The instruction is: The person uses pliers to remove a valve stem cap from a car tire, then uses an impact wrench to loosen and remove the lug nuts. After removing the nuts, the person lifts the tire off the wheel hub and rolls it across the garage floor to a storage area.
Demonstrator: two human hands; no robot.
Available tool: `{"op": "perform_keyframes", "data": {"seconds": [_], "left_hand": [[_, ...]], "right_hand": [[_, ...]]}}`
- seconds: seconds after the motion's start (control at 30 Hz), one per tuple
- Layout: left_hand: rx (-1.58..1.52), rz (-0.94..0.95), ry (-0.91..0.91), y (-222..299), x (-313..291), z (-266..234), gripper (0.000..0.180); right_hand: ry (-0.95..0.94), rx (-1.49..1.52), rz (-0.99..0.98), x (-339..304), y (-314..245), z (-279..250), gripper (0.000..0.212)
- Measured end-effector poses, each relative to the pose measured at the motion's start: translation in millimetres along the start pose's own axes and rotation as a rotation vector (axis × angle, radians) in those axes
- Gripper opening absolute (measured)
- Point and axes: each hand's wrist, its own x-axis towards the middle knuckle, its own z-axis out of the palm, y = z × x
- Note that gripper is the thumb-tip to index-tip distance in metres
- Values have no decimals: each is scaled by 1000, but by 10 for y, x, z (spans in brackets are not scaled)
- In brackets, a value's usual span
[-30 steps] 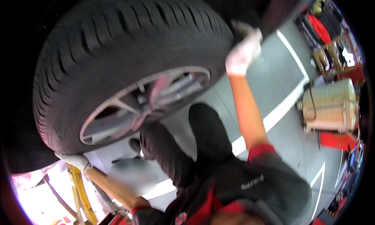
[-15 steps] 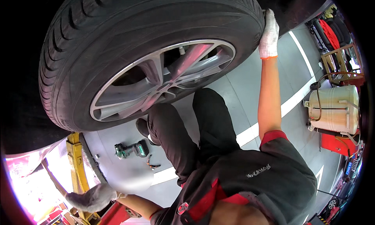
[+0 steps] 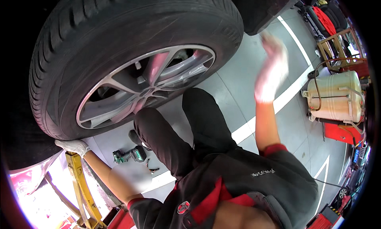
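Observation:
A large black tyre [image 3: 131,34] on a silver spoked wheel [image 3: 145,92] fills the upper left, mounted under the dark car body. My left hand [image 3: 73,146], in a whitish work glove, lies against the tyre's lower left edge with its fingers stretched along the rubber. Right beneath that hand stands the top of a yellow steel lift arm [image 3: 77,169]. My right hand [image 3: 273,72], also gloved, is up in the air to the right of the tyre, apart from it. Motion smears its fingers, and I see nothing in it.
On the grey tiled floor, left of my legs, lie a green and black cordless power tool [image 3: 130,154] and small pliers [image 3: 152,167]. At the right stand a cream-coloured tank [image 3: 335,94] with a hose and a red cabinet [image 3: 341,133]. White lines [image 3: 293,94] cross the floor.
My left hand has moved up from beside the yellow lift arm to the tyre's lower edge. My right hand has come off the tyre's right side. The wheel appears further left.

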Motion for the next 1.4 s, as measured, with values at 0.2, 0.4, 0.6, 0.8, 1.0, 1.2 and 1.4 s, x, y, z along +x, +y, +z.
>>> {"op": "perform_keyframes", "data": {"seconds": [0.2, 0.4, 0.6, 0.8, 1.0, 1.2, 1.4], "left_hand": [[-420, -273, -216, 255, 11, 49, 67], [-340, -267, -231, 670, -648, -346, 71], [-29, -109, 35, 506, -413, -439, 61], [-38, 0, -10, 560, -287, -307, 54], [169, 381, 308, 501, -704, -232, 47], [-64, 24, -191, 1130, -2260, 247, 59], [-542, -510, -369, 1322, -1990, 557, 57]], "right_hand": [[556, 276, -179, -108, 532, -43, 40], [252, 510, 445, 604, 434, 1318, 44], [-10, 517, 311, 890, 460, 1264, 49], [59, 465, 321, 817, 222, 1135, 42], [157, 364, 268, 770, 378, 1063, 39], [466, 125, 126, 111, 258, 1111, 27], [193, 1007, 1378, -1251, 553, 1152, 35]]}}
